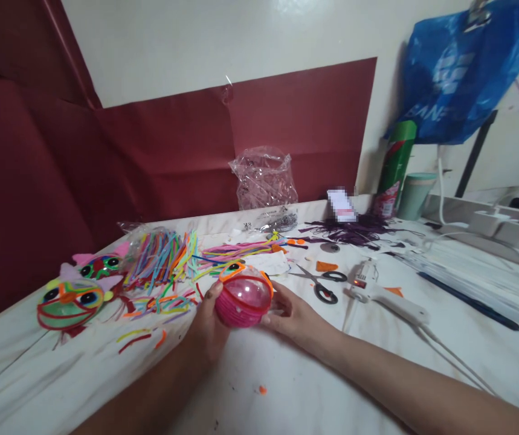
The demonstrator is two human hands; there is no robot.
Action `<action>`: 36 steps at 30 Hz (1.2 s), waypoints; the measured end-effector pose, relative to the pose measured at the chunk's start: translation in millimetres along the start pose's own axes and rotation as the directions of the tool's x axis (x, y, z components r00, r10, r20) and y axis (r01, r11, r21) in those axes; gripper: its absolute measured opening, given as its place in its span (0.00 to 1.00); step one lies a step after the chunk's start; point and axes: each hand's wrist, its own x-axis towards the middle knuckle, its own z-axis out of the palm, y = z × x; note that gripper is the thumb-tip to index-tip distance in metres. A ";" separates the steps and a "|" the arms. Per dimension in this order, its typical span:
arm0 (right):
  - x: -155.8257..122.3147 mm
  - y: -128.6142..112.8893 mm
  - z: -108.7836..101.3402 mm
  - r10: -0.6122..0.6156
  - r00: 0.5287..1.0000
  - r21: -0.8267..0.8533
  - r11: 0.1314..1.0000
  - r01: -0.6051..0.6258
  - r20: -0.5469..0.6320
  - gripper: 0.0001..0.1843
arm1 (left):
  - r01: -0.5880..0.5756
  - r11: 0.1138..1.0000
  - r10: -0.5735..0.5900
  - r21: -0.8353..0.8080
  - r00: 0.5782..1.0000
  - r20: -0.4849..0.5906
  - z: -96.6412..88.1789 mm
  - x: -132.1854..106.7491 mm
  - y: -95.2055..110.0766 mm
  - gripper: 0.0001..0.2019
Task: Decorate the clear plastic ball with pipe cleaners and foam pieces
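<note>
Between my two hands, just over the table, is a clear plastic ball decorated with pipe cleaners. Its lower part is wrapped in pink, a red line crosses its front, and an orange piece with an eye sits on top. My left hand is closed around its left side, thumb near the upper edge. On the right side, the fingers of my right hand curl against it, partly hidden behind it. Black-handled scissors lie right of the ball, and a white hot glue gun lies farther right.
Two decorated balls with faces sit at the left. Bundled colourful pipe cleaners and cut pieces lie nearby. Purple strands, a phone, a green cup and a power strip are at the back right.
</note>
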 end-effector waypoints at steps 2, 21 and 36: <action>-1.7 -5.7 2.0 -0.029 0.996 0.075 0.997 0.022 0.081 0.37 | 0.009 1.000 -0.009 -0.001 0.999 0.033 0.0 -0.4 -0.7 0.17; -5.1 -11.9 1.3 0.025 0.996 0.316 0.947 -0.052 0.089 0.35 | -0.021 0.998 0.016 0.062 0.996 0.084 -2.5 -8.5 -10.7 0.19; -7.7 -15.0 2.9 0.058 0.992 0.312 0.946 -0.089 0.109 0.36 | -0.010 0.995 0.008 0.103 1.000 0.016 -1.5 -9.0 -5.5 0.18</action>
